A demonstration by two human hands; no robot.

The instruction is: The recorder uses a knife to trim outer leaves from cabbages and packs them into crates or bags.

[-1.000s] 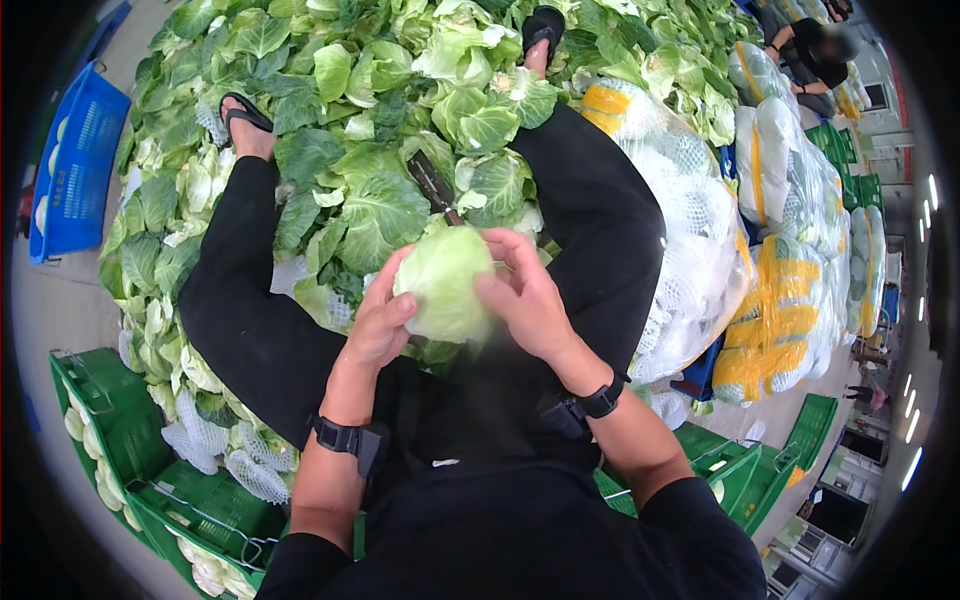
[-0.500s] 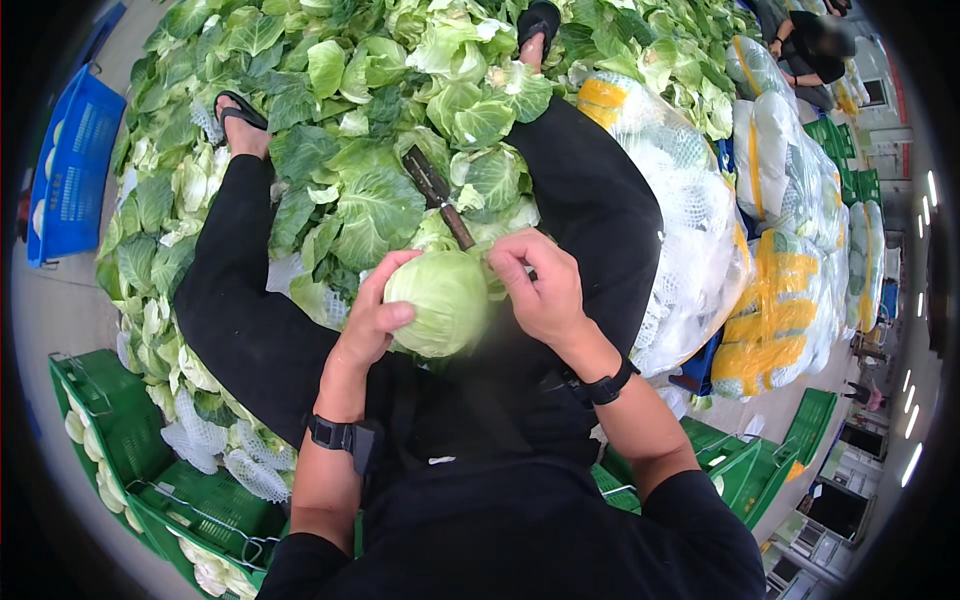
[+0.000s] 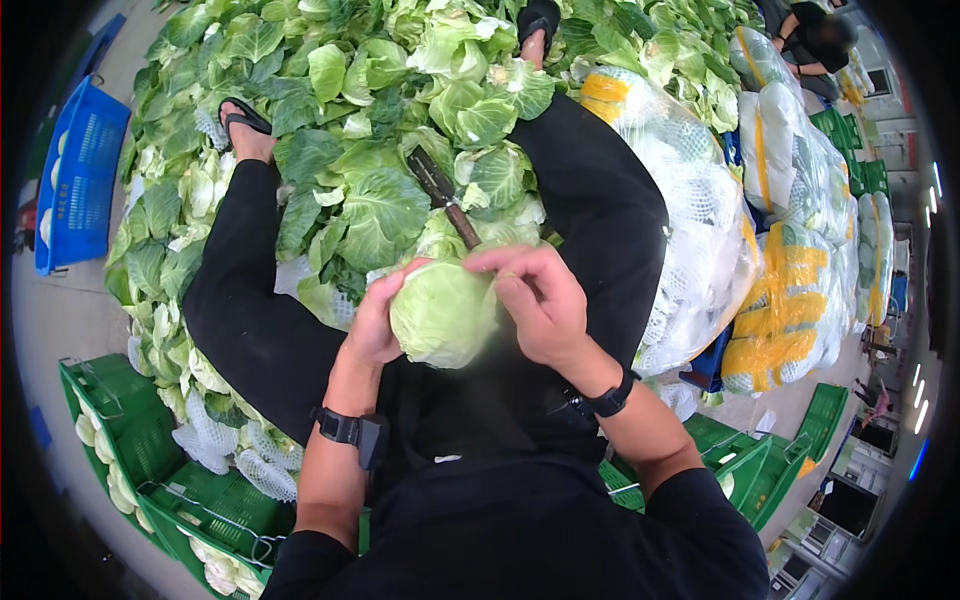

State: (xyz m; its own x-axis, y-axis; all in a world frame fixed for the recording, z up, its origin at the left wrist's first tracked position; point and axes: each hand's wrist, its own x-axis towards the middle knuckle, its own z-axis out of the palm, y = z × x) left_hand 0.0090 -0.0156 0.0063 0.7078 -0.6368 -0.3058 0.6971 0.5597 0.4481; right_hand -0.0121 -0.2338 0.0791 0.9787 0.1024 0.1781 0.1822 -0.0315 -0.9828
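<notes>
A pale green, round cabbage [image 3: 440,312] is held above my lap, between my legs. My left hand [image 3: 378,312] cups its left side, thumb and fingers around it. At its upper right, my right hand [image 3: 540,300] touches the cabbage with the index finger laid along the top and the thumb bent beside it; the other fingers are curled and partly hidden. Just beyond the cabbage, a long dark tool with a narrower brown end [image 3: 443,195] lies on the loose leaves, its near end close to my right fingertips.
A large heap of cabbage leaves [image 3: 380,215] spreads under and beyond my legs. Green crates [image 3: 215,500] stand at the near left, a blue crate [image 3: 88,180] at the far left. Wrapped bags with yellow tape [image 3: 780,310] are stacked to the right. Another person [image 3: 815,45] is at the far right.
The cabbage has turned a little in my left hand. My right hand has moved from its right side to its top, with the index finger now stretched over it.
</notes>
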